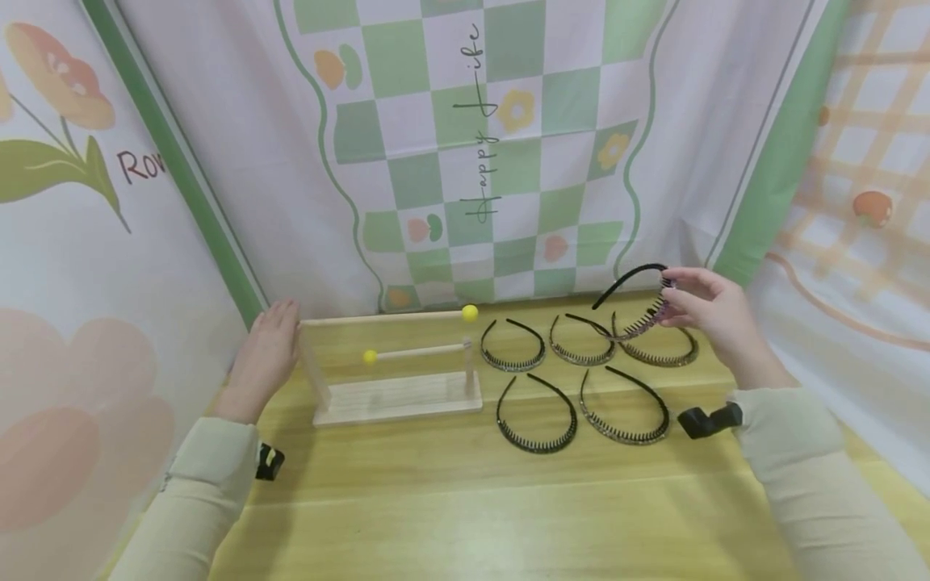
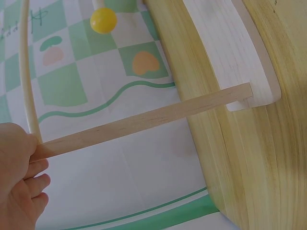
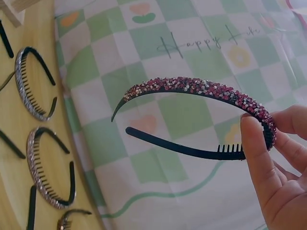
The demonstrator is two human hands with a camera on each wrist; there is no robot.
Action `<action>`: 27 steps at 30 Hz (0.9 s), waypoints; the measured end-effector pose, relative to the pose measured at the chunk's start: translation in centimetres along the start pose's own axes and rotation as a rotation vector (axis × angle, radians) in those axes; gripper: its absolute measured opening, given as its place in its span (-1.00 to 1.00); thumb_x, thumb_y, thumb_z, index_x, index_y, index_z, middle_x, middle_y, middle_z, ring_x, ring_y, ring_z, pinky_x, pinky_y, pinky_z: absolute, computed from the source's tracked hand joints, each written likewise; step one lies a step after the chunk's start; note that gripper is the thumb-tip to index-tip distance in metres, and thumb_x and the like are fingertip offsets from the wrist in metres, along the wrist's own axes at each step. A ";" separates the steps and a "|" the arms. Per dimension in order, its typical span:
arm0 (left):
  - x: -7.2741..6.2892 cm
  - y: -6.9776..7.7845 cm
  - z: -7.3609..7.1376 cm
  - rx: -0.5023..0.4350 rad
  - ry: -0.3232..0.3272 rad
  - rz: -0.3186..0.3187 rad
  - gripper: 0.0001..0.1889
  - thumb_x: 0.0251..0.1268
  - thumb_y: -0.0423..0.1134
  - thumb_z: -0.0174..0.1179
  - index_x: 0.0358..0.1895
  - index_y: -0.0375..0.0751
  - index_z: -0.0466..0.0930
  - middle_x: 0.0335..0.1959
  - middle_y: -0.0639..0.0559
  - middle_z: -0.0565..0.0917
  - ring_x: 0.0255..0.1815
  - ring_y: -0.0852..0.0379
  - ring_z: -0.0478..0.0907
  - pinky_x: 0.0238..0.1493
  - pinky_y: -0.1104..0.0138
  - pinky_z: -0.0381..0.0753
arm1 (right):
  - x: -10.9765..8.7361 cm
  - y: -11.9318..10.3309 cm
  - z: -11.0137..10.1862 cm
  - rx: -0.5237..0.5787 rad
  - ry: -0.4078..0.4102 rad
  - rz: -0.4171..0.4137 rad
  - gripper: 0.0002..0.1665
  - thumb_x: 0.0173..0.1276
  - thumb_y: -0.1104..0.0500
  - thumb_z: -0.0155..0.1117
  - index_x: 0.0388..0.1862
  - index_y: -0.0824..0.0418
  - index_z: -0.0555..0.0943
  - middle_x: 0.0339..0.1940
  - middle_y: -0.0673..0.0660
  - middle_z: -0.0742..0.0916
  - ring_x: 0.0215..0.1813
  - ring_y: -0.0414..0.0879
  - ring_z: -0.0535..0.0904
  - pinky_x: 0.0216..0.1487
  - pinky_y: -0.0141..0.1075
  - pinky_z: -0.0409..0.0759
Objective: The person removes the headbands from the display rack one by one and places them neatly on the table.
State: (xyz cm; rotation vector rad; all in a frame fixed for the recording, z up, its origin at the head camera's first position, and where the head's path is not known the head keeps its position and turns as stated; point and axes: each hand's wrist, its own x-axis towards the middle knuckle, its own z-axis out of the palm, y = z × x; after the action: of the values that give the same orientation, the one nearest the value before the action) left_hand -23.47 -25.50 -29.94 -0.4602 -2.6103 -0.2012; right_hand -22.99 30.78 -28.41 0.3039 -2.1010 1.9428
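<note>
My right hand (image 1: 701,311) pinches a headband (image 3: 201,87) between thumb and fingers. It is black with small comb teeth and is covered in pink and silver stones; in the head view it is lifted over the row of other headbands, its tips pointing left. At the left, my left hand (image 1: 269,351) holds the top of the upright post (image 2: 144,120) of a wooden stand (image 1: 400,401), thumb and fingers around the post's end. Two horizontal rods (image 1: 385,318) with yellow balls (image 1: 470,313) at their ends belong to this stand. Both rods are bare.
Several headbands lie right of the stand, among them a black one (image 1: 538,445), a sparkly one (image 1: 626,437) and a brownish one (image 1: 661,359). They rest on a wood-grain table (image 1: 450,516). A checked curtain (image 1: 472,161) hangs right behind the table's back edge.
</note>
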 end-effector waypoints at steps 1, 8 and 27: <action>0.0 0.0 0.0 0.000 0.001 0.000 -0.61 0.43 -0.40 -0.18 0.20 -0.62 0.18 0.22 -0.53 0.22 0.27 -0.40 0.12 0.32 -0.11 0.01 | -0.1 0.2 -0.2 -0.010 0.007 0.000 -0.74 0.28 0.33 0.20 -0.10 0.05 0.56 -0.32 -0.02 0.66 -0.43 -0.16 0.62 -0.37 -0.37 0.66; 0.0 0.1 -0.1 0.002 -0.014 -0.007 -0.60 0.43 -0.40 -0.19 0.21 -0.63 0.17 0.23 -0.53 0.22 0.27 -0.39 0.11 0.32 -0.11 0.00 | -0.6 1.5 -1.9 -0.032 0.023 0.010 -0.71 0.29 0.36 0.17 -0.14 0.00 0.54 -0.38 -0.03 0.67 -0.46 -0.17 0.62 -0.39 -0.38 0.66; 0.0 0.2 -0.2 0.003 -0.021 -0.014 -0.60 0.43 -0.40 -0.20 0.22 -0.64 0.16 0.24 -0.53 0.20 0.28 -0.39 0.10 0.33 -0.09 -0.02 | -2.2 5.9 -7.6 -0.426 -0.059 0.077 -0.47 0.36 0.37 0.01 0.21 0.62 0.14 -0.36 -0.24 0.58 -0.43 -0.18 0.61 -0.36 -0.31 0.67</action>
State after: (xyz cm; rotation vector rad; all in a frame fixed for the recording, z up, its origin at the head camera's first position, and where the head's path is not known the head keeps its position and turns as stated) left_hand -23.30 -25.34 -29.71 -0.4457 -2.6350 -0.1985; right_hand -22.48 38.79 -34.15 0.1961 -2.5240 1.4819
